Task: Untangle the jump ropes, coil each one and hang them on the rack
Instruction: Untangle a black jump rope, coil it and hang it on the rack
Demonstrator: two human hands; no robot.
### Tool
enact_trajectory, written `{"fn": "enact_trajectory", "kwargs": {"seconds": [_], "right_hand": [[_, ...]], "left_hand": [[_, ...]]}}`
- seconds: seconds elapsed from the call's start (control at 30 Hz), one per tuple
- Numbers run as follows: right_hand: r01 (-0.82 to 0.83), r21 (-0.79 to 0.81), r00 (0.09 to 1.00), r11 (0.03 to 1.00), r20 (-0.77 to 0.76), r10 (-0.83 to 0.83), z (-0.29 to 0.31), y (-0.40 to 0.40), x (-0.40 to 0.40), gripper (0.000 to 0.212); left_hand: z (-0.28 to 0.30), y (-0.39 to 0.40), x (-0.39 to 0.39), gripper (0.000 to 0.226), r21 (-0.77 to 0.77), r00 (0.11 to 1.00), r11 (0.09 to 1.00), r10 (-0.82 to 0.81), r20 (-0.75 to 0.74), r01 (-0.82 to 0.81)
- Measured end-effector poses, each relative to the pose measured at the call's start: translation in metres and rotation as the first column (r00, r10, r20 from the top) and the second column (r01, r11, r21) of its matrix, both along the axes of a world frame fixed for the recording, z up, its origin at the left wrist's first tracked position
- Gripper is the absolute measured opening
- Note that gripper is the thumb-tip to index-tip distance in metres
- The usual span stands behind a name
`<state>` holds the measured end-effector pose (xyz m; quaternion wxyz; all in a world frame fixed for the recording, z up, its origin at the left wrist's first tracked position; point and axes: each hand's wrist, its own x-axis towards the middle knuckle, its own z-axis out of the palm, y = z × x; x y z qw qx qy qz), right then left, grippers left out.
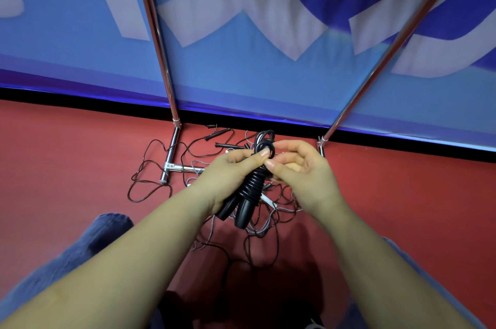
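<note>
A black jump rope is wound in tight coils round its two black handles, whose ends stick out below. My left hand grips this bundle from the left. My right hand pinches the rope's loose loop at the bundle's top. Under my hands a tangle of thin dark and grey jump ropes lies on the red floor, with several black handles near the wall. The chrome rack stands behind the tangle, its two poles rising up out of view.
A blue and white banner covers the wall behind the rack. The rack's foot bar lies on the floor with rope looped round it at the left. My knees in blue trousers frame the lower corners.
</note>
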<state>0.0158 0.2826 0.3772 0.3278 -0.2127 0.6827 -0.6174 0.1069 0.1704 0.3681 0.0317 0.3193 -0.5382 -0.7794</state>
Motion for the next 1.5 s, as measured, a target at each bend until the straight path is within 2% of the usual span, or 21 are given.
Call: {"fn": "enact_trajectory", "kwargs": {"seconds": [0.07, 0.13, 0.27, 0.4, 0.57, 0.7, 0.77, 0.83, 1.07, 1.13, 1.23, 1.33, 1.4, 1.5], "right_hand": [[0.012, 0.013, 1.000, 1.000, -0.003, -0.012, 0.000, -0.001, 0.000, 0.017], [0.036, 0.045, 0.999, 0.998, -0.013, -0.036, -0.002, -0.002, 0.000, 0.007], [0.068, 0.086, 0.992, 0.994, -0.115, -0.058, -0.005, -0.001, -0.003, 0.013], [0.107, 0.048, 0.988, 0.993, -0.117, -0.101, -0.006, -0.002, -0.003, 0.015], [0.146, 0.064, 0.968, 0.987, -0.216, -0.129, -0.009, -0.003, -0.002, 0.018], [0.141, 0.096, 0.952, 0.985, -0.288, -0.108, -0.011, -0.002, -0.002, 0.017], [0.129, 0.109, 0.950, 0.986, -0.298, -0.091, -0.010, -0.001, -0.001, 0.016], [0.115, 0.118, 0.950, 0.986, -0.302, -0.075, -0.009, -0.001, 0.000, 0.017], [0.110, 0.124, 0.971, 0.986, -0.226, -0.080, -0.011, -0.003, 0.003, 0.019], [0.110, 0.112, 0.969, 0.988, -0.234, -0.081, -0.010, -0.004, 0.003, 0.019], [0.116, 0.098, 0.964, 0.988, -0.252, -0.088, -0.006, -0.005, 0.003, 0.020], [0.125, 0.065, 0.982, 0.990, -0.151, -0.114, -0.001, -0.005, 0.002, 0.018], [0.154, 0.065, 0.988, 0.986, -0.027, -0.152, 0.000, -0.005, 0.001, 0.015], [0.187, 0.111, 0.956, 0.976, 0.207, -0.207, 0.000, -0.004, -0.003, 0.009]], "left_hand": [[0.001, 0.001, 0.000, 0.024, 0.010, 1.000, 1.000, -0.007, -0.019, 0.007], [0.001, 0.003, -0.001, 0.030, 0.005, 0.999, 1.000, -0.014, -0.040, 0.014], [0.001, 0.007, -0.001, 0.050, -0.050, 0.998, 0.998, -0.031, -0.058, 0.028], [0.001, 0.010, -0.002, 0.028, -0.117, 0.995, 0.993, -0.030, -0.092, 0.019], [-0.004, 0.016, -0.005, 0.017, -0.121, 0.984, 0.990, 0.055, -0.167, -0.076], [-0.005, 0.018, -0.008, 0.013, -0.032, 0.962, 0.980, 0.185, -0.203, -0.195], [-0.003, 0.017, -0.008, 0.013, -0.032, 0.970, 0.985, 0.158, -0.184, -0.167], [-0.001, 0.014, -0.008, 0.022, -0.036, 0.981, 0.993, 0.106, -0.163, -0.113], [0.001, 0.012, -0.006, 0.028, -0.215, 0.995, 0.977, -0.013, -0.102, -0.009], [0.001, 0.013, -0.006, 0.018, -0.256, 0.995, 0.966, 0.006, -0.095, -0.030], [-0.003, 0.011, -0.007, 0.018, -0.340, 0.996, 0.938, 0.040, -0.075, -0.063], [-0.007, 0.010, -0.008, 0.019, -0.400, 0.992, 0.909, 0.092, -0.082, -0.117], [-0.007, 0.010, -0.007, 0.017, -0.412, 0.994, 0.905, 0.082, -0.074, -0.105], [-0.007, 0.011, -0.008, 0.017, -0.348, 0.996, 0.936, 0.024, -0.085, -0.053]]}}
